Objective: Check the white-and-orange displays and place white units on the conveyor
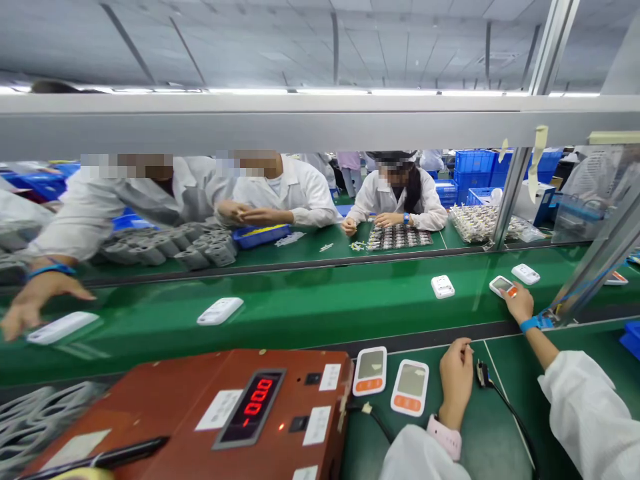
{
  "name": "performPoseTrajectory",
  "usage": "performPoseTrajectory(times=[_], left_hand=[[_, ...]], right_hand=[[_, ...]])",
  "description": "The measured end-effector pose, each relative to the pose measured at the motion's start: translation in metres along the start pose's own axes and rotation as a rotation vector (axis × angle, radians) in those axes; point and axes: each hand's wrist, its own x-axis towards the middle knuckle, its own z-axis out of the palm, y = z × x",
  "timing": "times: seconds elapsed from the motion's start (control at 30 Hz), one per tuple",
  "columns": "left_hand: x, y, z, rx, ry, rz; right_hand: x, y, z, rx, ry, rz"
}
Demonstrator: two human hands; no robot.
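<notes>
Devices move along a green conveyor belt [320, 313], and the person's right hand [519, 303] is stretched far out over it, fingers curled onto a small white device [503, 286] with a grey screen and an orange button. It lies flat near the belt's right end, screen up; its long axis seems to run slantwise across the belt, orange end toward the hand. Whether the fingers have truly clamped it or only touch its edge, I cannot tell.

The left hand [456, 380] rests loosely curled on the green bench mat [490, 440], holding nothing, just right of two finished-looking white monitors [390, 379] lying side by side, screens up, orange ends toward the wearer. By my reckoning those two are already dealt with or waiting, and the belt unit is only being reached, not lifted.

A black plug on a cable [483, 373] lies just right of the left hand. At the bench's left stands a red tester box [210, 413] showing red digits. More white units [443, 287] ride the belt, and a co-worker's hand [35, 300] hovers over one at the left edge. Across the belt, people in white coats work over trays of parts [397, 237].
</notes>
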Motion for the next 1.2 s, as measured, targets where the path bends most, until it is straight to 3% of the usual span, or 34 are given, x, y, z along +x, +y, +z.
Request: performPoseTrajectory(times=[0.17, 0.33, 0.47, 0.6, 0.7, 0.83, 1.2], left_hand=[[-0.001, -0.001, -0.001, 0.007, -0.009, 0.008], [0.0, -0.002, -0.001, 0.021, -0.018, 0.007], [0.001, -0.003, 0.0, 0.026, -0.023, -0.002], [0.0, -0.002, 0.0, 0.037, -0.028, -0.02], [-0.001, 0.002, -0.001, 0.034, -0.032, -0.025], [-0.003, 0.007, -0.002, 0.061, -0.023, -0.023], [-0.005, 0.007, -0.001, 0.134, 0.028, -0.024]], right_hand=[[-0.019, -0.01, 0.005, 0.205, -0.138, -0.054], [-0.031, -0.024, -0.001, 0.435, -0.267, 0.03], [-0.061, -0.052, -0.025, 0.717, -0.409, 0.068], [-0.105, -0.09, -0.067, 1.058, -0.651, 0.23], [-0.128, -0.11, -0.093, 1.088, -0.743, 0.29], [-0.143, -0.125, -0.114, 1.061, -0.78, 0.243], [-0.153, -0.138, -0.134, 1.032, -0.82, 0.179]])
